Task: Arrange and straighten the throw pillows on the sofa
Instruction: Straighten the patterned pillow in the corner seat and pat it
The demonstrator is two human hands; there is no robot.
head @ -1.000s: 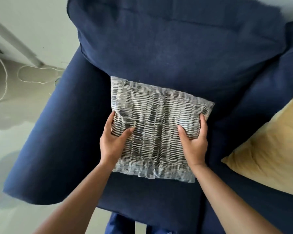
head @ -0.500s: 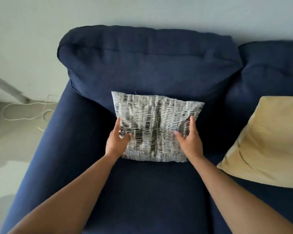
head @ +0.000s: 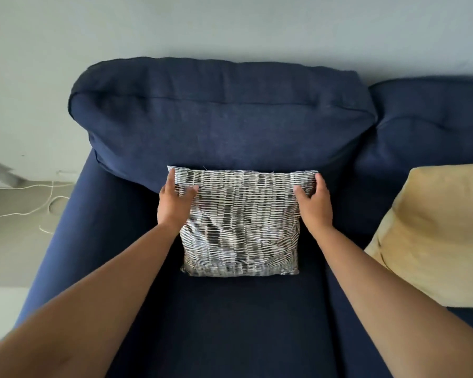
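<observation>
Both hands clamped on pillow point(head: 241, 227) top corners.
Your left hand point(head: 175, 204) and right hand point(head: 316, 207) sit level; top edge runs left-right against back cushion point(head: 219, 124).

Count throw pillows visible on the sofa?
2. A black-and-white woven square pillow leans on the navy back cushion, held at its top corners by both hands. A plain yellow fabric pillow lies at right, cropped; more may sit off-frame.
</observation>
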